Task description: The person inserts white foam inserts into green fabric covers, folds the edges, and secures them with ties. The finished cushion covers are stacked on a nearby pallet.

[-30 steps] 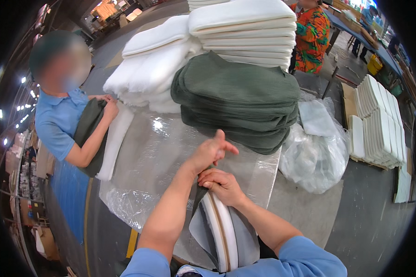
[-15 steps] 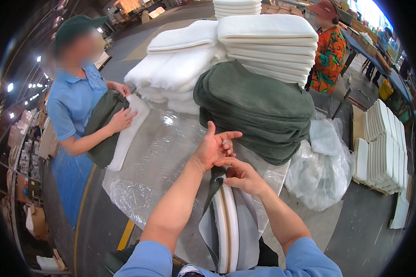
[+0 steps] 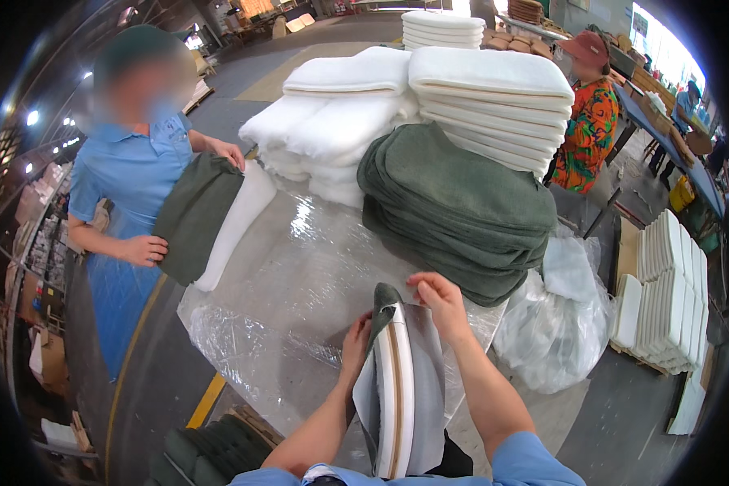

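Observation:
A white foam cushion pad [image 3: 390, 381] with a brown middle layer stands on edge in front of me. A dark green cushion cover [image 3: 387, 296] with grey lining caps its far end, and the cover's sides hang spread along both sides. My left hand [image 3: 355, 344] is closed against the cover's left side near the far end, its fingertips partly hidden by the fabric. Just right of that end, my right hand [image 3: 441, 301] is raised with loosely bent fingers apart and nothing in them. Beyond my hands lies a pile of dark green covers [image 3: 462, 194].
The table [image 3: 292, 275] has clear plastic over it. White pads [image 3: 490, 77] are stacked at its back. On the left, a co-worker [image 3: 134, 162] handles a green cover [image 3: 198, 215] on a white pad. A plastic bag [image 3: 551, 324] and more pads [image 3: 664, 283] stand right.
My hands have parted from above the pad's far end: the left moved down to the cover's left side, the right to its upper right. The co-worker's near hand slid down the green cover.

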Demonstrator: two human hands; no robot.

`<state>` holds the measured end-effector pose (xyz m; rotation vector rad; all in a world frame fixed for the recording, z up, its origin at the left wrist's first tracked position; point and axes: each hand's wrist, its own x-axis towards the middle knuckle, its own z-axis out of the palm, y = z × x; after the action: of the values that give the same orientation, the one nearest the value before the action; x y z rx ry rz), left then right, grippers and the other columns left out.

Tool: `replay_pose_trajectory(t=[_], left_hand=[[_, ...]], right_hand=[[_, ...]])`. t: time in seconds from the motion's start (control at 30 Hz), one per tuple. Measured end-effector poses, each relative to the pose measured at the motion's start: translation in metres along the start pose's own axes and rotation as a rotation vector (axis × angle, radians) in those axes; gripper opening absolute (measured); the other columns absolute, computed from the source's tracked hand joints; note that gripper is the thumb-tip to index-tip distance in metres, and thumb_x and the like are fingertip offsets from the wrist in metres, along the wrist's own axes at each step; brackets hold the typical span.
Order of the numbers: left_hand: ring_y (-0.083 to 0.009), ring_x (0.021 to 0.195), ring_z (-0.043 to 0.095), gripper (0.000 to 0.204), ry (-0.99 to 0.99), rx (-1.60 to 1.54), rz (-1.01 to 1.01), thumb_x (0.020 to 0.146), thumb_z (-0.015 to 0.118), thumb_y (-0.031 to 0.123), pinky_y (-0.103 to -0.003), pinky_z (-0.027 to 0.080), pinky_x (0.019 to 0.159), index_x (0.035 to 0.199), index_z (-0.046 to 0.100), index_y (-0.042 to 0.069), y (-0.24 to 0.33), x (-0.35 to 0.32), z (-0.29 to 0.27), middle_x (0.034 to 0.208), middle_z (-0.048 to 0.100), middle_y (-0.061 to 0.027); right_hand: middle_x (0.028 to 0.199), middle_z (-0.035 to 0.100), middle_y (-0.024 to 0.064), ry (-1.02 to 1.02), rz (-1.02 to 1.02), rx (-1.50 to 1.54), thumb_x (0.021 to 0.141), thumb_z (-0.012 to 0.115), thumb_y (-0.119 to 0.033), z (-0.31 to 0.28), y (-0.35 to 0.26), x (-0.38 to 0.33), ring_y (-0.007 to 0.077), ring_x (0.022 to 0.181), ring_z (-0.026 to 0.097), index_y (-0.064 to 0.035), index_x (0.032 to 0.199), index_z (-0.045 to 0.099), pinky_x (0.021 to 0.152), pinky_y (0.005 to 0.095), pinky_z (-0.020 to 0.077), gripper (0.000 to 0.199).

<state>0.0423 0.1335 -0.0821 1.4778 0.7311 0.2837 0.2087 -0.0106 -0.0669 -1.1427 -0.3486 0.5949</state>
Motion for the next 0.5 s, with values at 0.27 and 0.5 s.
replay_pose_trajectory(t=[0.27,0.5], left_hand=[[-0.0215,0.123,0.063,0.048,-0.08,0.022,0.084,0.11,0.055,0.029,-0.032,0.046,0.107,0.147,0.055,-0.003,0.001,-0.018,0.019,0.136,0.067,-0.0147],[-0.0257,0.124,0.062,0.046,-0.042,0.147,0.225,0.108,0.05,0.018,-0.036,0.046,0.107,0.15,0.052,-0.001,-0.008,-0.014,0.014,0.137,0.065,-0.0167]], right_hand=[[0.121,0.071,0.006,-0.272,0.088,-0.233,0.108,0.059,-0.032,0.038,-0.022,0.047,0.0165,0.113,0.06,-0.0023,0.128,0.071,0.104,0.0337,0.0462,0.038],[0.117,0.07,0.0054,-0.288,0.168,-0.217,0.11,0.053,-0.044,0.038,-0.005,0.025,0.0163,0.116,0.058,-0.0041,0.126,0.073,0.105,0.0323,0.0427,0.048]])
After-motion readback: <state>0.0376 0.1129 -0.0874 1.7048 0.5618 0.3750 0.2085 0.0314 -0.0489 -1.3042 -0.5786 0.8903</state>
